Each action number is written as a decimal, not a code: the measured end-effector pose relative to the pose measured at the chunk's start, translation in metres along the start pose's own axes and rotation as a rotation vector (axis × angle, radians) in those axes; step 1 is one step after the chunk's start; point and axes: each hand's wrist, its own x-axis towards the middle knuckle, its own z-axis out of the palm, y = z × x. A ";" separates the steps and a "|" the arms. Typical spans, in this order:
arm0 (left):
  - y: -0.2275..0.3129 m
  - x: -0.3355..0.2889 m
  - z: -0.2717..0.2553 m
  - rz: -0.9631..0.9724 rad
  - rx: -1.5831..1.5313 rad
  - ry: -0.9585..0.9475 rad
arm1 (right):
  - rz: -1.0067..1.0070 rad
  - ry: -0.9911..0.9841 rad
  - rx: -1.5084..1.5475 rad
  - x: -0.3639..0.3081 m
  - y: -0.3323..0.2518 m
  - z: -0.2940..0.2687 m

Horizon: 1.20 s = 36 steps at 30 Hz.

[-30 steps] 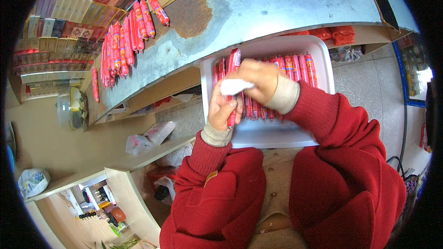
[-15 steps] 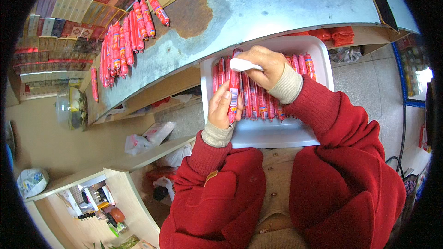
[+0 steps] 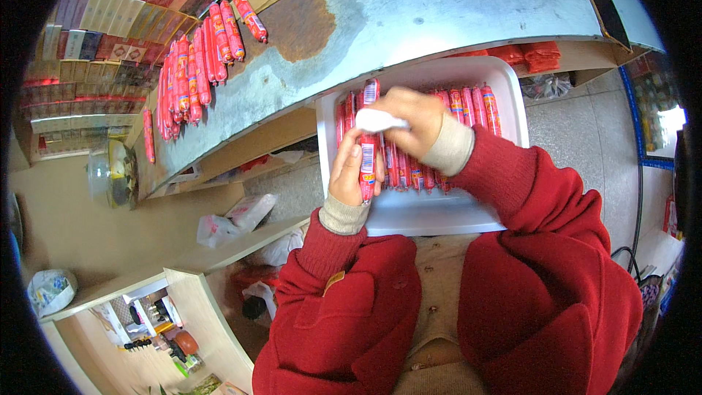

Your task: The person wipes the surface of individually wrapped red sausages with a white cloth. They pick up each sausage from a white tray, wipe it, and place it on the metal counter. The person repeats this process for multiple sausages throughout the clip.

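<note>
My left hand (image 3: 345, 179) is closed round the lower part of a red-wrapped sausage (image 3: 367, 164), which stands lengthwise with its label and barcode showing. A crumpled white cloth or tissue (image 3: 379, 121) is pinched in my right hand (image 3: 417, 118) and pressed across the middle of that sausage. Motion blurs the right hand slightly. Both hands are above a white plastic tub (image 3: 518, 113). Rows of similar sausages (image 3: 468, 106) lie side by side in it, partly hidden under my hands.
Beyond the tub runs a worn bluish counter (image 3: 439, 0) with a rusty patch. More red sausages (image 3: 191, 73) are piled at its left end, beside shelves of small boxes (image 3: 110, 14). Red plastic bags (image 3: 537, 53) sit under the counter. An open drawer (image 3: 146, 329) with odds and ends is at lower left.
My right hand has slid the white cloth down the sausage, toward me, baring the sausage's upper end. The left hand keeps its hold almost in place.
</note>
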 end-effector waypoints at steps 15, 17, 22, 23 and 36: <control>-0.007 0.003 -0.007 -0.042 -0.069 0.024 | 0.075 0.073 -0.055 0.001 0.009 -0.004; -0.008 0.004 -0.007 -0.033 -0.070 0.046 | 0.049 -0.001 -0.018 -0.002 0.003 -0.001; -0.009 0.008 -0.005 0.097 -0.033 0.197 | -0.114 -0.413 0.026 -0.015 -0.022 0.015; -0.009 0.008 -0.006 0.222 0.074 0.165 | -0.087 -0.470 0.027 -0.018 -0.025 0.016; -0.004 0.002 -0.003 -0.055 -0.055 0.005 | 0.082 0.040 -0.065 0.000 0.005 -0.002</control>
